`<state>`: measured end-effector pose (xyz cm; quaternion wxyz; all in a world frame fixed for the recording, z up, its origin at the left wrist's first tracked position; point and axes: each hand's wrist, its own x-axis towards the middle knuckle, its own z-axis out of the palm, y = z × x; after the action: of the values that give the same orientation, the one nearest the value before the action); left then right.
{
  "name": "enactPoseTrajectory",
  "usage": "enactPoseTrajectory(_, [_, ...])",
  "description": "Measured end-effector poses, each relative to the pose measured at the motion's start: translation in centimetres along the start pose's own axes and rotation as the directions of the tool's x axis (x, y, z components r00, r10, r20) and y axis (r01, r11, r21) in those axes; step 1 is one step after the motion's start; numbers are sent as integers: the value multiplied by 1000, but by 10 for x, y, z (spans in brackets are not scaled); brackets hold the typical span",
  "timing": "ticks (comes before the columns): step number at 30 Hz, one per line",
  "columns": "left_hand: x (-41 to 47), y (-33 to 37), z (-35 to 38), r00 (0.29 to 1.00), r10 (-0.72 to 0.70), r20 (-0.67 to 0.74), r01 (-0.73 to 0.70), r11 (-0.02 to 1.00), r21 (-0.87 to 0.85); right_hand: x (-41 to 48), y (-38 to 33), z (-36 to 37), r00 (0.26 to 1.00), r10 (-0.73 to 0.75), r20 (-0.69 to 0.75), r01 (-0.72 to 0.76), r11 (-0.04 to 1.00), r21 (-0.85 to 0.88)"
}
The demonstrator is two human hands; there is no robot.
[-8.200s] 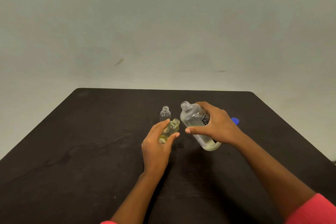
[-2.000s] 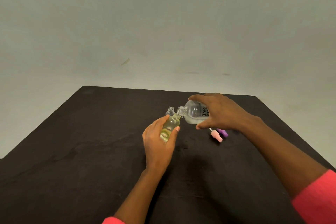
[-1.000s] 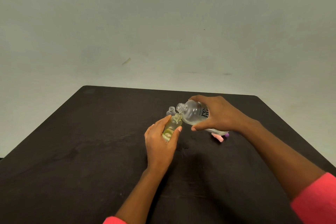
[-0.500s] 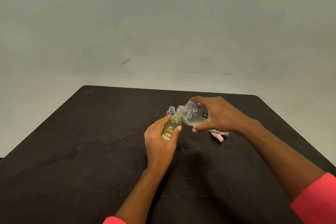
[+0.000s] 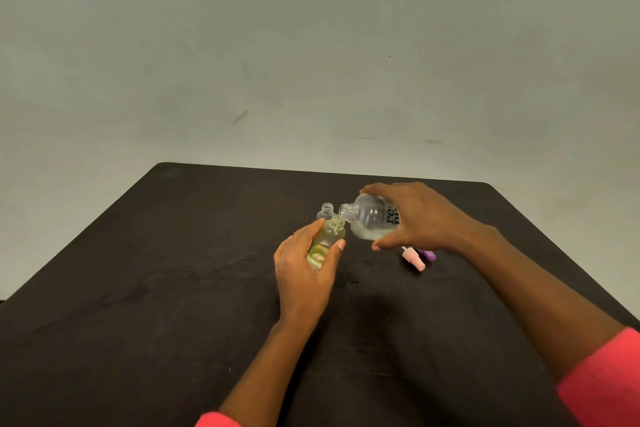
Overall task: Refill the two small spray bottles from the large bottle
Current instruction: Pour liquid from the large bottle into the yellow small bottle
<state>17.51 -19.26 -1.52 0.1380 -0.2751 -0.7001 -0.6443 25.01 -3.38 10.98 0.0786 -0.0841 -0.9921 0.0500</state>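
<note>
Two uncapped small bottles are on the table [image 5: 180, 253]. The left grip [image 5: 304, 274] wraps the nearer small bottle [image 5: 328, 241], tilted and part-filled with yellowish liquid. The farther small bottle [image 5: 326, 211], seemingly empty, stands just behind. The large bottle [image 5: 370, 222], tipped neck to neck over the nearer one, is clasped in the right grip [image 5: 424, 218]. Filling the first looks under way; next, right the large bottle and shift to the farther one.

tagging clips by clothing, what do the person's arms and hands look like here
The left hand and right hand are bare, with no gloves, rings or watch visible. Coral-pink sleeves, the left sleeve and right sleeve, leave the forearms bare.
</note>
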Motion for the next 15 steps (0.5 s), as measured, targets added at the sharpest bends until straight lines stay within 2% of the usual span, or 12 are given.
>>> enactPoseTrajectory(15, [1, -1, 0, 999, 31, -14, -31, 999, -16, 3, 2, -3, 1000, -4, 1, 4, 998, -62])
